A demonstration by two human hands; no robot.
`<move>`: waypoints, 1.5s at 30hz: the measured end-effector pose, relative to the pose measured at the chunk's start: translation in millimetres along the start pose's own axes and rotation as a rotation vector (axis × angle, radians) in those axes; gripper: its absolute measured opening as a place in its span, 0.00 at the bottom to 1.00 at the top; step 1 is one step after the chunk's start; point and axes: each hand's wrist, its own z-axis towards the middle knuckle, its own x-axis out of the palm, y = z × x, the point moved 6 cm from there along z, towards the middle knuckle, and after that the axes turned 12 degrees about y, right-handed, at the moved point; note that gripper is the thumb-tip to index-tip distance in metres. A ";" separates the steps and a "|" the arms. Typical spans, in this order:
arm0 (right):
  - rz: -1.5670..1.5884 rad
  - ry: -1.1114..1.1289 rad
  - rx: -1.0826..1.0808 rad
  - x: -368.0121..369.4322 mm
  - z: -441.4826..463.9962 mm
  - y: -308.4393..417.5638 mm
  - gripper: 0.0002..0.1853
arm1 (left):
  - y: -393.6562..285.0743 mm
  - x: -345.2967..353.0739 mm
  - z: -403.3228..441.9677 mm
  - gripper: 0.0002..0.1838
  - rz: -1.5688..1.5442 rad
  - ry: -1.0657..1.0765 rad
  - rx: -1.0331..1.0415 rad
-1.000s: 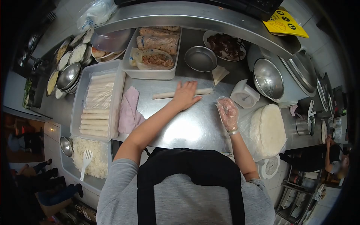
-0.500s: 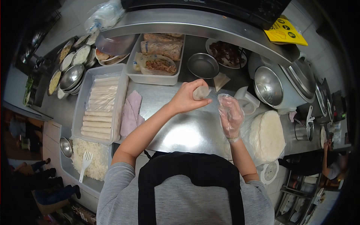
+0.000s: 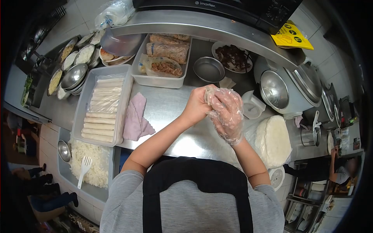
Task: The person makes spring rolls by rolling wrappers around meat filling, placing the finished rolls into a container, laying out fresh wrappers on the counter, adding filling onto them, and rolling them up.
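Note:
My left hand (image 3: 197,103) is bare and closed; what lies in its fingers is mostly covered by my right hand. My right hand (image 3: 227,114), in a clear plastic glove, is closed against the left fingers, above the steel worktop. Whatever sits between the two hands is hidden. Just behind them lies a small piece of pale wrapper (image 3: 227,82). To the right of the gloved hand is a white plastic container (image 3: 253,106). A stack of round white wrappers (image 3: 274,138) rests partly in plastic nearby.
A plastic box (image 3: 126,106) holds pale rolls, with a pink cloth (image 3: 136,116) beside it. Shredded white food (image 3: 93,165) and a white fork (image 3: 84,171) lie in a tub at the left. A metal shelf (image 3: 186,25) overhangs the back. Another person (image 3: 342,171) stands far right.
My right hand has moved left and closed against my left hand. The pale, translucent bundle seen in my left hand before is now covered. The view has shifted slightly.

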 end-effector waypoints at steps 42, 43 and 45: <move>1.508 0.415 0.452 94.9 -27.5 -40.9 0.16 | -8.8 -12.8 5.0 0.12 -0.377 0.394 -0.316; 1.277 0.270 0.497 83.2 -25.9 -54.8 0.16 | -11.7 -12.5 4.6 0.17 -0.266 0.197 -0.276; 1.042 0.131 0.532 58.5 -19.9 -57.5 0.17 | -14.2 -14.8 2.9 0.16 -0.073 0.132 -0.200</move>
